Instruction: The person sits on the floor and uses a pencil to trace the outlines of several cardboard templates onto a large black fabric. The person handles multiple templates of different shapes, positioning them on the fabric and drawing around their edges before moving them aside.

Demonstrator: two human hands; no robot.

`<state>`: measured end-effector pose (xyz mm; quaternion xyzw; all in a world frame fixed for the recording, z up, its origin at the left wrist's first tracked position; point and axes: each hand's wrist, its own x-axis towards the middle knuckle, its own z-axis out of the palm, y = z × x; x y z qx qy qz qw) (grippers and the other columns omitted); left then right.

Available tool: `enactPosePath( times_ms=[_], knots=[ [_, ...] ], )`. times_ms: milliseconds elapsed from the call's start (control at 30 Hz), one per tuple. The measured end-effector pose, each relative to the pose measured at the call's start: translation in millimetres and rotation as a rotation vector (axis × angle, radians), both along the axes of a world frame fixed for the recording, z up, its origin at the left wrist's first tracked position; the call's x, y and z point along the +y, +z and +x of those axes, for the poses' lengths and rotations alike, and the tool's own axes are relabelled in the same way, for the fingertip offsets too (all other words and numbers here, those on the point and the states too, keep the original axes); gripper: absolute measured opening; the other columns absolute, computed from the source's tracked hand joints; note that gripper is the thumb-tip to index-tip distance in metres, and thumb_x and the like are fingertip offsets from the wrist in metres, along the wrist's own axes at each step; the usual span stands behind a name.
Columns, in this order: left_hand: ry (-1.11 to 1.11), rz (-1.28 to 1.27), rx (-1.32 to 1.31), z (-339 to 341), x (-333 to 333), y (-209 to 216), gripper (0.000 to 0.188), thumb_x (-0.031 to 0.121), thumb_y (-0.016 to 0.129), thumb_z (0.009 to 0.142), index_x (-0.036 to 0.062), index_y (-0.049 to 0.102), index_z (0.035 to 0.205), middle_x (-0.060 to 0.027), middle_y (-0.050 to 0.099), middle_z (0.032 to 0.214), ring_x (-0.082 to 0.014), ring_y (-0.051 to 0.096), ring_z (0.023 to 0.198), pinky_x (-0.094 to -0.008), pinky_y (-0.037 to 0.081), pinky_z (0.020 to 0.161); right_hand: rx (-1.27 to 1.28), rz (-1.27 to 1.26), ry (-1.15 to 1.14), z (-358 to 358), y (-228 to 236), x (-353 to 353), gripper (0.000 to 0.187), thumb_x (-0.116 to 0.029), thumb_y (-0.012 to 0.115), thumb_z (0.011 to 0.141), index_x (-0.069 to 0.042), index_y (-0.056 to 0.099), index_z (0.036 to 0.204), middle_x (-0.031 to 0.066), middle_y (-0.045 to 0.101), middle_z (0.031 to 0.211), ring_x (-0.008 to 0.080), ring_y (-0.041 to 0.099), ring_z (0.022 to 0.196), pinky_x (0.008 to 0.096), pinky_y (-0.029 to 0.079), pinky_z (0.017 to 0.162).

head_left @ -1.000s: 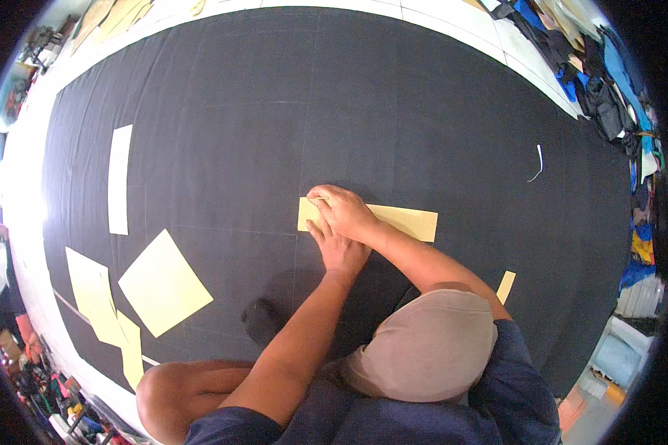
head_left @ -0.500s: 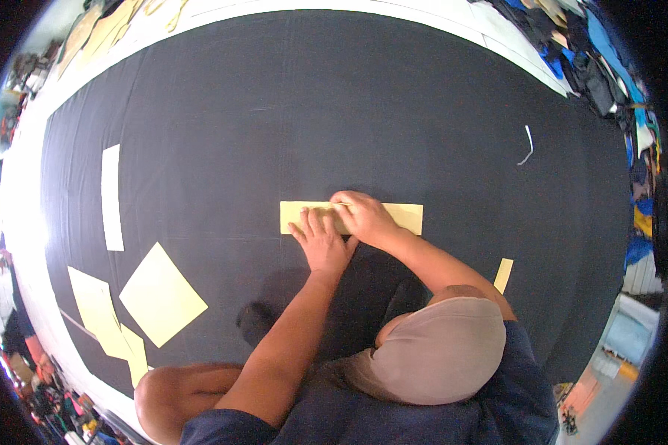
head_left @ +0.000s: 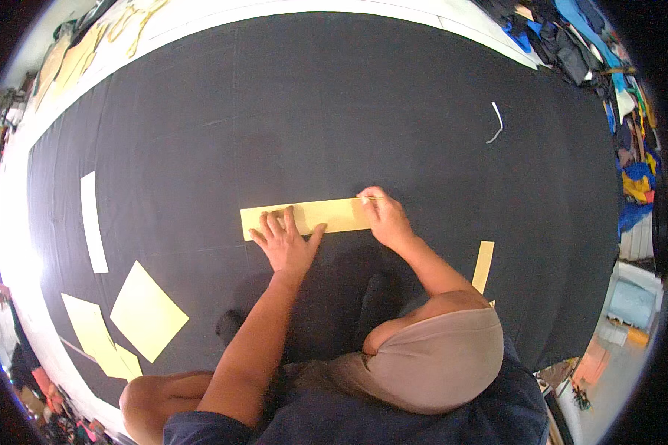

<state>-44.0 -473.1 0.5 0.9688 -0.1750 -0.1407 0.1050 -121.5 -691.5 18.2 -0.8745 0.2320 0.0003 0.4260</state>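
Observation:
A long yellow strip of paper or card (head_left: 341, 214) lies on the dark cloth (head_left: 297, 119) in front of me, its left end slightly lower than its right. My left hand (head_left: 286, 243) presses flat on its left half, fingers spread. At the strip's right end, my right hand (head_left: 386, 219) is closed, with thumb and fingertips together at the upper edge. What those fingers pinch is too small to make out; a thin line shows by the fingertips. Part of the strip's right end is hidden under that hand.
Left lie a white strip (head_left: 94, 222), a yellow diamond-shaped sheet (head_left: 149, 311) and overlapping yellow pieces (head_left: 96, 337). A small yellow strip (head_left: 483, 265) lies beside my right arm. Farther off is a thin white scrap (head_left: 498, 122). Piled fabrics (head_left: 571, 52) line the right edge.
My right hand has slid rightward along the strip's upper edge to its end. My left hand has shifted left, away from the right one. The strip sits slightly tilted now, and the view has shifted.

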Motion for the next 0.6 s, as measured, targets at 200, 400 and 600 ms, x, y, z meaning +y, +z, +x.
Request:
enactPosePath(
  times_ms=[200,400,600],
  knots=[
    [-0.054,0.046,-0.036,1,1,-1,0.083,0.072,0.062,0.088,0.0187,0.051,0.151,-0.0274,0.042,0.144,-0.0475,0.027,0.147,-0.0771,0.018,0.114,0.063,0.069,0.058,14,7,7,0.025,-0.024,0.051,0.105,-0.005,0.061,0.118,0.0191,0.072,0.109,0.0425,0.069,0.103,0.0485,0.054,0.088],
    [-0.122,0.171,-0.084,-1,-6,5,0.080,0.068,0.054,0.094,0.0136,0.047,0.153,-0.0257,0.042,0.146,-0.0447,0.028,0.148,-0.0720,0.018,0.118,-0.012,0.058,-0.167,-27,-10,-27,0.024,-0.023,0.048,0.107,-0.003,0.059,0.117,0.0162,0.074,0.110,0.0323,0.075,0.100,0.0432,0.057,0.087],
    [-0.290,0.180,-0.030,6,-10,-3,0.073,0.054,0.051,0.102,0.0077,0.039,0.157,-0.0238,0.040,0.151,-0.0423,0.030,0.148,-0.0528,0.029,0.122,-0.010,0.057,-0.225,-34,-24,-31,0.023,-0.021,0.046,0.109,-0.001,0.054,0.116,0.0162,0.074,0.110,0.0271,0.076,0.100,0.0394,0.059,0.085]
  ],
)
